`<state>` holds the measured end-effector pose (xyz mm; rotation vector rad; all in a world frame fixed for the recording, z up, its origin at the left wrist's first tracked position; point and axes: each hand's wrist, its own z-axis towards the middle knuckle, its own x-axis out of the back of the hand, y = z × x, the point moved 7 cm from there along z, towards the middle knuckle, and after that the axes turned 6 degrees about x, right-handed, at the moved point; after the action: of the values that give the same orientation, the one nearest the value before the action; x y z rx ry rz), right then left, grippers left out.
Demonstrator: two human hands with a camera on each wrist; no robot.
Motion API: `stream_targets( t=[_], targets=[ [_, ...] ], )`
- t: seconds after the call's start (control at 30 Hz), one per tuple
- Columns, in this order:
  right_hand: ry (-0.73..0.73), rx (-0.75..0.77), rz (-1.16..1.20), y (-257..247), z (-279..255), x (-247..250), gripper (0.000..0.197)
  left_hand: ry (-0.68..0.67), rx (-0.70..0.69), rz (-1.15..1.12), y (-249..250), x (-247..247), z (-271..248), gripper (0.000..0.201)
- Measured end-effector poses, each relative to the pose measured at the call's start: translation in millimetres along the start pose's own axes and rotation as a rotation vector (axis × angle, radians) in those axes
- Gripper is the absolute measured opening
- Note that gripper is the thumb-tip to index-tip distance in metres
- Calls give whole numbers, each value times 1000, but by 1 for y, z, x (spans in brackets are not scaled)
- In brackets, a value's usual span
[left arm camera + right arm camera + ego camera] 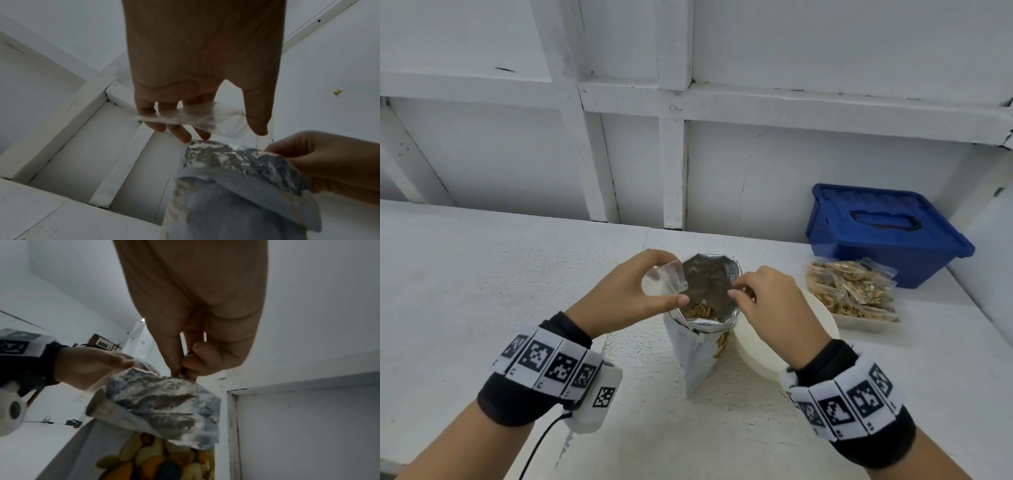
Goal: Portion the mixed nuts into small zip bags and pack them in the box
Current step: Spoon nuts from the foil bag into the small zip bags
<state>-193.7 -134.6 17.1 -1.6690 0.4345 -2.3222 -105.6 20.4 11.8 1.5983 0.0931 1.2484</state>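
My left hand (625,291) holds one small zip bag (666,278), clear and empty, with the fingers curled behind it and the thumb lying along its lower edge. In the left wrist view this bag (185,117) crosses my fingers (179,131) as a thin crumpled strip. My right hand (770,305) pinches the right rim of the nut pouch (705,322) between thumb and forefinger, so its grip is narrow and closed on the foil edge. The right wrist view shows the same pinch of my fingertips (186,365) on the top of the silver foil (168,404).

There is one nut pouch. It stands upright on the white table (517,274), between my two hands, with its mouth open. Inside, low at the bottom of the silver lining, I see yellow-brown mixed nuts (698,311). The small bag is just beside the left rim of the pouch mouth, at about the same height.

Behind my right hand lies one round white lid or plate (756,346); I cannot tell which. Further right is one shallow white tray (859,320) with a pile of filled zip bags (852,287) in it. The bags overlap, so I cannot count them exactly, but they are several. Behind the tray stands one blue box (887,236), with its lid closed
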Motion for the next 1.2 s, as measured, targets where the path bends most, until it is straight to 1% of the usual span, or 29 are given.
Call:
stream_targets(
  t=[0.1, 0.2, 0.27, 0.3, 0.37, 0.43, 0.47, 0.5, 0.6, 0.63, 0.73, 0.83, 0.97, 1.1, 1.2],
  targets=[
    [42, 105, 120, -18, 1, -1, 27, -18, 28, -22, -5, -6, 2, 50],
    [-37, 146, 212, -23, 4, -12, 32, 2, 35, -53, -7, -6, 3, 50],
    [-67, 152, 203, -21, 4, -17, 28, 11, 34, -53, -7, -5, 3, 49],
    [-46, 159, 192, -20, 4, -16, 26, 13, 35, -55, -7, -5, 3, 49],
    [51, 168, 157, -16, 4, -7, 21, 16, 36, -63, -8, -4, 3, 49],
    [140, 183, 62, -12, 6, 3, 22, 16, 34, -65, -8, -4, 3, 49],
    [158, 186, -1, -10, 7, 5, 24, 16, 34, -66, -8, -4, 2, 49],
    [138, 176, -52, -8, 8, 4, 24, 16, 35, -67, -9, -4, 2, 49],
    [-39, 116, -70, -2, 9, -11, 24, 10, 42, -67, -9, -5, 3, 49],
    [-58, 102, -43, -2, 8, -13, 24, 7, 44, -70, -8, -5, 4, 49],
    [-48, 81, 49, -3, 10, -12, 22, -6, 52, -80, -8, -6, 5, 49],
    [-63, 20, 167, 3, 13, -14, 21, -22, 59, -65, -8, -8, 5, 47],
    [-25, -84, 321, 14, 14, -9, 20, -18, 64, -62, -10, -7, 5, 57],
    [102, -172, 441, 29, 13, 6, 23, -28, 73, -79, -12, -6, 4, 69],
    [169, -278, 534, 43, 9, 9, 27, -31, 75, -73, -12, -4, 4, 77]
  ],
)
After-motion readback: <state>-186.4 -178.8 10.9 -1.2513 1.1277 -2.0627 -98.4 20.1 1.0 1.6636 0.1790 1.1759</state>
